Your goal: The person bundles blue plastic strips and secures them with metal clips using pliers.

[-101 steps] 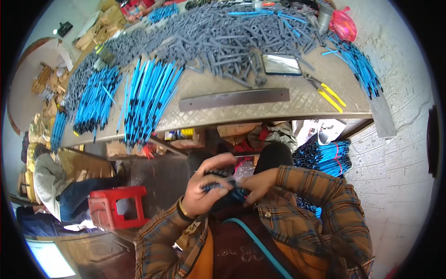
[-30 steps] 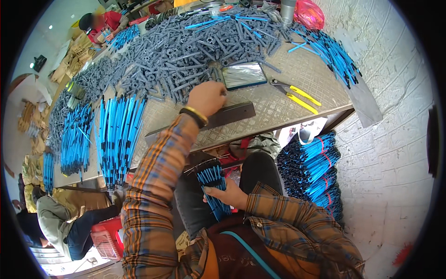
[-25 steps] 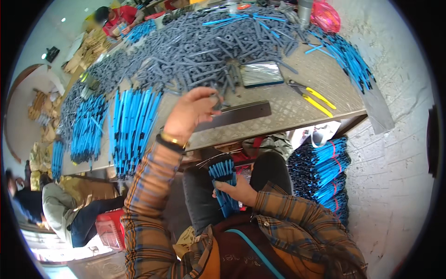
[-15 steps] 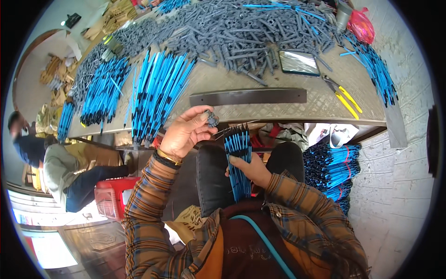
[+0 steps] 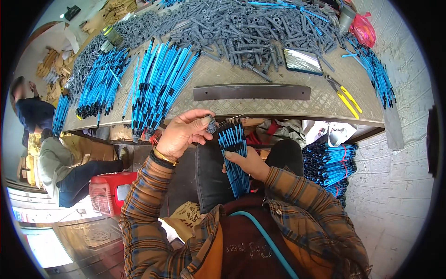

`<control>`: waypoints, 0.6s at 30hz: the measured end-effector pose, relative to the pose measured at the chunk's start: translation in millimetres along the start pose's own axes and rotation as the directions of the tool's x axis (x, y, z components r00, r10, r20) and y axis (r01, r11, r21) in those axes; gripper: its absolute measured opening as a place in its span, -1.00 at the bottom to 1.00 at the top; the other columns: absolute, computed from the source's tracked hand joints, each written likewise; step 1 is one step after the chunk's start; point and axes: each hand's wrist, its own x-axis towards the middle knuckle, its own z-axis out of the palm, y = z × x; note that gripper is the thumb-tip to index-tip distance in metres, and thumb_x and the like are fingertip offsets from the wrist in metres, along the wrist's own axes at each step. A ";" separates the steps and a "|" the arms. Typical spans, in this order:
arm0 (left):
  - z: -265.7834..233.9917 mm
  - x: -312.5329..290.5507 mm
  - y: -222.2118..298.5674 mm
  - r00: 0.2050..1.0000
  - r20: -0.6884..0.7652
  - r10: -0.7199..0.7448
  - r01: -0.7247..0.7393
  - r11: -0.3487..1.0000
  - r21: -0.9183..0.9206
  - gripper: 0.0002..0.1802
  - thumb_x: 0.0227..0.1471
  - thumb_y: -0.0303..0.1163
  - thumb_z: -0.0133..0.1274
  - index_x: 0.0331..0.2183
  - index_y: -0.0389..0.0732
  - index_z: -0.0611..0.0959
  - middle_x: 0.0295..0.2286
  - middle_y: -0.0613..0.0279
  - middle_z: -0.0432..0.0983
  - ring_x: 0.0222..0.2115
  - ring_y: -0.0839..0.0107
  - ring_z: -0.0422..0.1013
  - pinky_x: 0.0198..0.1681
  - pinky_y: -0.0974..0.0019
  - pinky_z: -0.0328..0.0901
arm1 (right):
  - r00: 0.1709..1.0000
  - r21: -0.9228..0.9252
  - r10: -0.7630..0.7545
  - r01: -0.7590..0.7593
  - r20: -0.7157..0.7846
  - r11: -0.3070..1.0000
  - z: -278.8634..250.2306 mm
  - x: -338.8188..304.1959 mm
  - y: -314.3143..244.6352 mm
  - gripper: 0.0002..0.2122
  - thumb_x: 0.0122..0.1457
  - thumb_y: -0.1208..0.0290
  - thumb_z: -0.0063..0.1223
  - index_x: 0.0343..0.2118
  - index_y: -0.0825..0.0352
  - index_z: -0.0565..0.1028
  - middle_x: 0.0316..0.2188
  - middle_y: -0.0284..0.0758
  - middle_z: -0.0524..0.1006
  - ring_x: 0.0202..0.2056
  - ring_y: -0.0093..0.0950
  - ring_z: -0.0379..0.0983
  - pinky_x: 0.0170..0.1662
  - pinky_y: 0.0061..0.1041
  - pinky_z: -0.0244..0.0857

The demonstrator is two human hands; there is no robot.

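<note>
My left hand pinches a small grey ribbed plastic fitting between thumb and fingers, just beyond the table's front edge. Beside it, my right hand is wrapped round a bundle of thin blue rods with black ends, held over my lap with the thumb across it. The bundle leans a little to the left, and its upper tips fan out close to the fitting. Thin bare wires stick out near these tips. Whether the fitting touches any rod, I cannot tell.
A heap of grey plastic tubes covers the table's back. Blue rod bunches lie left. A dark bar, a phone-like slab and yellow-handled pliers lie nearer. Tied bundles are stacked right. A person sits left.
My right hand has shifted the blue bundle left, bringing its tips nearer the grey fitting. My left hand keeps its pinch almost in place. The person at left has raised a hand.
</note>
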 end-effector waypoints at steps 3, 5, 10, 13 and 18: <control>2.4 0.5 1.0 1.000 0.008 0.006 -0.006 0.999 0.040 -0.71 -0.01 -0.39 0.05 -0.19 -0.25 0.51 -0.46 0.24 0.51 -0.52 0.47 0.48 -0.52 0.53 0.37 | 1.000 -0.002 -0.002 0.002 0.021 1.000 -0.3 -1.3 -2.5 -0.72 0.09 0.23 0.00 -0.34 0.41 0.40 -0.51 -0.28 0.49 -0.46 -0.48 0.48 -0.39 -0.52 0.36; 2.4 0.6 0.8 1.000 0.004 0.013 -0.013 0.999 0.041 -0.71 0.00 -0.41 0.03 -0.18 -0.28 0.50 -0.45 0.20 0.51 -0.52 0.45 0.48 -0.53 0.53 0.38 | 1.000 -0.011 0.002 -0.001 0.023 1.000 0.1 -2.1 -3.8 -0.71 0.09 0.22 0.00 -0.34 0.41 0.40 -0.51 -0.28 0.49 -0.46 -0.48 0.48 -0.37 -0.52 0.36; 8.2 0.9 2.3 0.999 -0.026 0.029 -0.027 0.994 0.104 -0.71 0.00 -0.43 0.03 -0.19 -0.31 0.49 -0.46 0.19 0.51 -0.53 0.44 0.48 -0.52 0.52 0.38 | 1.000 -0.040 0.003 -0.002 0.026 0.999 -1.1 -0.4 -1.4 -0.71 0.09 0.22 0.00 -0.34 0.41 0.40 -0.51 -0.30 0.49 -0.45 -0.49 0.48 -0.35 -0.53 0.35; 6.7 0.4 4.0 1.000 0.012 0.015 -0.016 0.996 0.084 -0.70 0.00 -0.44 0.02 -0.17 -0.30 0.48 -0.45 0.19 0.51 -0.52 0.43 0.48 -0.51 0.51 0.39 | 1.000 -0.028 -0.016 0.016 -0.006 0.999 0.2 -1.8 -1.1 -0.71 0.06 0.20 0.03 -0.39 0.39 0.43 -0.53 -0.32 0.48 -0.50 -0.53 0.47 -0.42 -0.55 0.35; 11.3 -6.5 5.1 0.997 0.056 0.044 -0.051 0.991 0.127 -0.70 -0.03 -0.50 0.04 -0.17 -0.26 0.47 -0.40 0.27 0.49 -0.48 0.53 0.45 -0.44 0.53 0.34 | 0.999 0.003 -0.035 0.035 0.009 0.999 0.4 -2.0 1.6 -0.71 0.05 0.19 0.05 -0.41 0.38 0.44 -0.53 -0.35 0.47 -0.51 -0.56 0.46 -0.43 -0.56 0.34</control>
